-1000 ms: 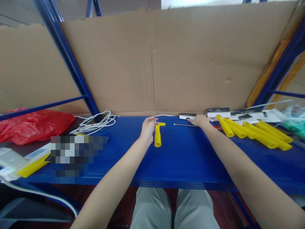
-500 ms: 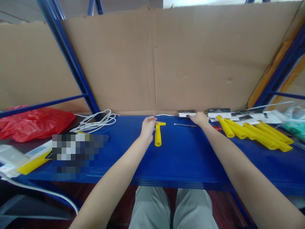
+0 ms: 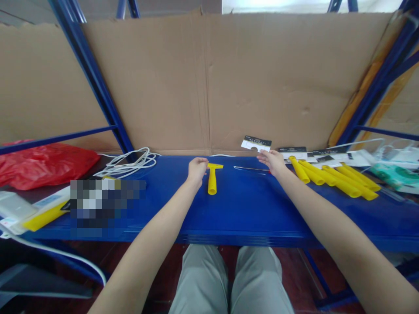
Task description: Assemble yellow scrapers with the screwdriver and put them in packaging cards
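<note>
My left hand (image 3: 197, 171) is closed at the left end of the crossbar of a yellow T-shaped plastic handle (image 3: 212, 181), whose stem points toward me over the blue table. My right hand (image 3: 272, 161) pinches the lower right edge of a black-and-white card (image 3: 256, 143) with a notch in its bottom edge. That card is tilted up in front of the cardboard. Below it lies a thin metal rod (image 3: 250, 168) with a pointed tip to the left; a bit of red shows at its right end, partly hidden by my right hand.
Several yellow tubes (image 3: 343, 183) lie at the right, before more cards (image 3: 292, 150). A coiled white cable (image 3: 134, 163) and a red plastic bag (image 3: 52, 165) lie left. A cardboard panel (image 3: 209, 78) and blue posts (image 3: 94, 83) close off the back. A blurred-out patch covers something at left.
My right hand has raised the card off the table's back edge and tilted it up. My left hand stays at the yellow handle. The whole view has shifted slightly.
</note>
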Action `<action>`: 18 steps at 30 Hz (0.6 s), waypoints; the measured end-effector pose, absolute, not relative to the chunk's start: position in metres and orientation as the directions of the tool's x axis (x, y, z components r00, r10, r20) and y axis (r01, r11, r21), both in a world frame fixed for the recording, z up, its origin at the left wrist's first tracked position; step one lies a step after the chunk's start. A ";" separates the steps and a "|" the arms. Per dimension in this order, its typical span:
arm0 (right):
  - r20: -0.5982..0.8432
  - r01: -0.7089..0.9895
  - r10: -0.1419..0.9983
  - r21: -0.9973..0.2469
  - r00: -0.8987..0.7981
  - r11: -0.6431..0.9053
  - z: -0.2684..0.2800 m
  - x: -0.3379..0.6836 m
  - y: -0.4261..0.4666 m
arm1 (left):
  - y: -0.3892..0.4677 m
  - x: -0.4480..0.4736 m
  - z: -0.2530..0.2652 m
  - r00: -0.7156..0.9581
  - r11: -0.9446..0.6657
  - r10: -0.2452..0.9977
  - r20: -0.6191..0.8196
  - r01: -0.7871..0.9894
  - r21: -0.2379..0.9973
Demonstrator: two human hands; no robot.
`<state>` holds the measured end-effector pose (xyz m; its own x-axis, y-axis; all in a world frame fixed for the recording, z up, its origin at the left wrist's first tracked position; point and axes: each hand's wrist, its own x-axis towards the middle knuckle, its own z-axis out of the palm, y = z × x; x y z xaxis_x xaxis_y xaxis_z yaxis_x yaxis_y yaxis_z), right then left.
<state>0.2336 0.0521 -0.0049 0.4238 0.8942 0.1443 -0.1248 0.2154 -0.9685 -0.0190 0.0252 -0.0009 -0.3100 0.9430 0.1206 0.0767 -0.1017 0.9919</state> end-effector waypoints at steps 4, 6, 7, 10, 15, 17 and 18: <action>0.095 -0.179 0.915 -0.968 0.392 0.177 -0.004 0.233 0.042 | 0.030 -0.022 -0.003 -0.276 -0.100 0.941 0.195 0.322 0.941; 0.082 -0.185 0.907 -0.968 0.412 0.172 -0.001 0.231 0.041 | 0.031 -0.024 -0.005 -0.234 -0.127 0.933 0.274 0.498 0.858; 0.077 -0.176 0.898 -0.970 0.432 0.168 0.000 0.230 0.041 | 0.031 -0.025 -0.006 -0.206 -0.141 0.927 0.314 0.584 0.799; 0.112 -0.078 0.847 -0.981 0.519 0.178 0.001 0.226 0.043 | 0.028 -0.027 -0.009 -0.112 -0.150 0.921 0.372 0.781 0.606; 0.321 0.073 0.832 -0.943 0.453 0.324 -0.002 0.224 0.045 | 0.027 -0.026 -0.015 -0.011 -0.087 0.977 0.212 0.890 0.447; 0.346 0.072 0.856 -0.936 0.383 0.345 -0.003 0.224 0.044 | 0.029 -0.026 -0.018 0.001 -0.074 0.987 0.161 0.890 0.450; 0.352 0.074 0.863 -0.934 0.363 0.350 -0.004 0.224 0.044 | 0.031 -0.026 -0.019 0.007 -0.076 0.989 0.149 0.886 0.458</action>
<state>0.2241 0.0438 -0.0039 0.3631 0.8627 0.3519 0.0740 0.3498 -0.9339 -0.0256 0.0306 -0.0189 0.0074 0.9888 0.1488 0.8855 -0.0756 0.4583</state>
